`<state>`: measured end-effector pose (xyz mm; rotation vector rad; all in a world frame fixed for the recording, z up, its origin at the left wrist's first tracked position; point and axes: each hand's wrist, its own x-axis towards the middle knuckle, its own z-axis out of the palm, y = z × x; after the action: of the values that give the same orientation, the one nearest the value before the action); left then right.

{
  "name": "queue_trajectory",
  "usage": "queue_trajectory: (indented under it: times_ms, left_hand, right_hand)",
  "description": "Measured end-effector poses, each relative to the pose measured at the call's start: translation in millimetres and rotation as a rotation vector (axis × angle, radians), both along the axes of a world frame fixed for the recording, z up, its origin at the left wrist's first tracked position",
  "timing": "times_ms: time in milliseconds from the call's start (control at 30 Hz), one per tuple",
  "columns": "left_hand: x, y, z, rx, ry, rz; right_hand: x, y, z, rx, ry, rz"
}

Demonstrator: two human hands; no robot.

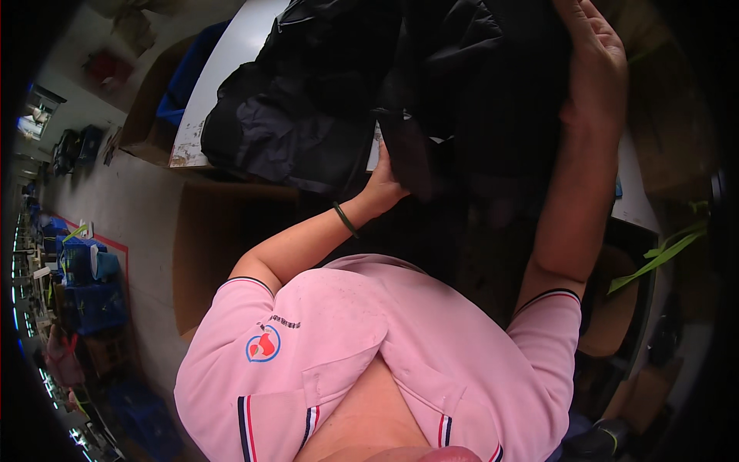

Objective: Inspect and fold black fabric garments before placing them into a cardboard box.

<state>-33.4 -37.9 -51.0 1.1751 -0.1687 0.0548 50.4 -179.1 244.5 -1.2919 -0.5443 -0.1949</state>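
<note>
A black garment (pixel 508 100) hangs over the near edge of the white table, spread between my two hands; its exact kind does not show. My left hand (pixel 383 186) is closed on its lower left part, thumb raised, with the other fingers hidden by the cloth. Up at the far right, my right hand (pixel 596 42) holds the garment's right edge with bent fingers, partly cut off by the picture's rim. Beside it on the left lies a pile of black and dark grey clothing (pixel 285 138) on the table.
The white table (pixel 192 138) reaches away from me. A cardboard box (pixel 200 254) stands below its left end, and a blue bin (pixel 181 81) sits beyond. Blue crates (pixel 92 308) line the floor at far left. Green strips (pixel 658 258) stick out at right.
</note>
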Motion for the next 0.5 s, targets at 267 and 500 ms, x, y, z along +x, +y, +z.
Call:
queue_trajectory:
  times_ms: [267,500]
  left_hand:
    - [3.4,10.4,101.9,-0.779,0.346,-0.103]
    - [12.6,92.7,34.2,-0.409,-0.129,-0.096]
  right_hand:
    - [19.1,5.3,-86.5,-0.356,-0.065,0.060]
    - [55.5,-8.1,-170.3,-0.998,-0.126,-0.336]
